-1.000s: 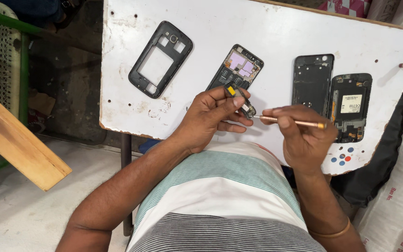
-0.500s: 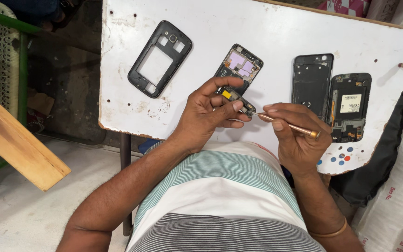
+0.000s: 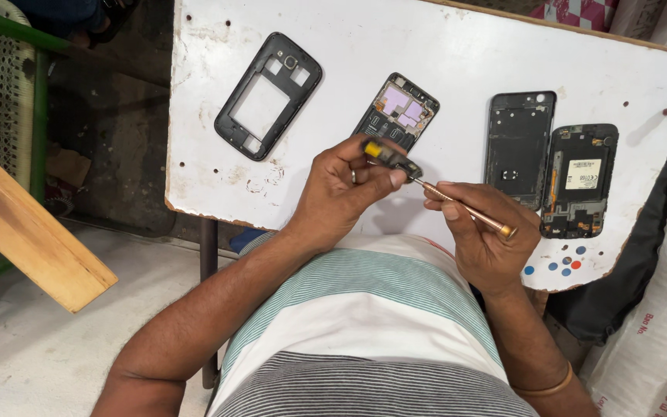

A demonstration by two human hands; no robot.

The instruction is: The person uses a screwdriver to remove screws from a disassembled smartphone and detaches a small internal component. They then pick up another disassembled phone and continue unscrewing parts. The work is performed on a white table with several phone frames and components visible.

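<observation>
We see the right hand (image 3: 479, 232) pinching a screwdriver (image 3: 465, 208), its tip against a small part (image 3: 392, 156) gripped in the left hand (image 3: 347, 188) fingers above the white table (image 3: 457, 54). Just beyond lies an opened phone (image 3: 397, 116); a frame (image 3: 269, 94) sits left, two more shells (image 3: 550, 166) right.

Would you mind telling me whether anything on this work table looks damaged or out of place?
The white table is worn: its near edge is chipped and the surface is scuffed and pocked with small holes. The phone frames lie at differing angles, apart from one another. Nothing looks spilled.
</observation>
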